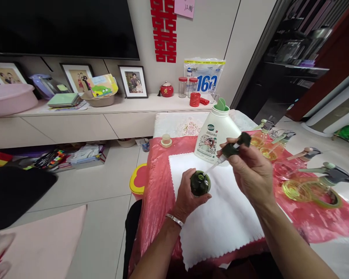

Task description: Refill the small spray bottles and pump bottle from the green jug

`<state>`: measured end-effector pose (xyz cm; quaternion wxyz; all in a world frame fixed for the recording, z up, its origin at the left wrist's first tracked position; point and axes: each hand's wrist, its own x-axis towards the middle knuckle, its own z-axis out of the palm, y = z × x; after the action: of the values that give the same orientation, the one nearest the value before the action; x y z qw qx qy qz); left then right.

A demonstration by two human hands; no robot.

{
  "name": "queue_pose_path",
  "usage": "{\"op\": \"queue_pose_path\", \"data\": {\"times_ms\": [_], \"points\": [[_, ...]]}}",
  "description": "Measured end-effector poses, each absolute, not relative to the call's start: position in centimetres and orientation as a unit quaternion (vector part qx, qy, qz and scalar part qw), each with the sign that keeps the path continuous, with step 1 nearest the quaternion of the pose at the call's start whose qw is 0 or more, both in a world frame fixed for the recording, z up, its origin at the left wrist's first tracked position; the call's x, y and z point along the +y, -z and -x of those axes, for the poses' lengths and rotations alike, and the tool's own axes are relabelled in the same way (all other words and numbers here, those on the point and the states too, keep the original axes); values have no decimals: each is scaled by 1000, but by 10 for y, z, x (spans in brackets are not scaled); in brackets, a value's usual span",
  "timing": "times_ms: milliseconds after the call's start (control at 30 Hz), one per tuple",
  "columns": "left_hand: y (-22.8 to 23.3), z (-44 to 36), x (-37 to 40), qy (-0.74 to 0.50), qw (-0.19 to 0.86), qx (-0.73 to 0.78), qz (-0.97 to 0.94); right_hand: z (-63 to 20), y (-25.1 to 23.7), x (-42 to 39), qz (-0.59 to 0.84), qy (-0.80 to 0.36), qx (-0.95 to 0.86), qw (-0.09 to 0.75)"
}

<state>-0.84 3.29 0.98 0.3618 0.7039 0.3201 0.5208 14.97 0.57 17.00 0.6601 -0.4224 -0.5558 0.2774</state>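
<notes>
My left hand (188,193) is wrapped around a small dark green bottle (200,186), its open mouth facing up. Between the fingers of my right hand (254,168) is a dark green pump head (231,149) with a pale dip tube (213,166). The tube slants down to the left, and its lower end is at the bottle's mouth; I cannot tell whether it is inside. Beneath both hands lies a white cloth (217,221) with a scalloped edge. A large white detergent jug (212,135) stands uncapped just behind, with a green spout at its top.
Red plastic sheeting (158,193) covers the table. Several clear pump bottles, one with yellow liquid (298,190), line the right side near a tape roll (332,199). A pale cap (166,140) sits at the back left. Beyond is a low cabinet (133,106) with photo frames and jars.
</notes>
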Motion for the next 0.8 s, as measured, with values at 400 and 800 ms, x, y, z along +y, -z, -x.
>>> {"op": "queue_pose_path", "data": {"times_ms": [400,800], "points": [[-8,6,37,-517,365,334,-699,-147,-119,12,461,-340,-638,515],[-13,4,34,-532,378,330,-682,-150,-101,14,470,-344,-684,439]]}}
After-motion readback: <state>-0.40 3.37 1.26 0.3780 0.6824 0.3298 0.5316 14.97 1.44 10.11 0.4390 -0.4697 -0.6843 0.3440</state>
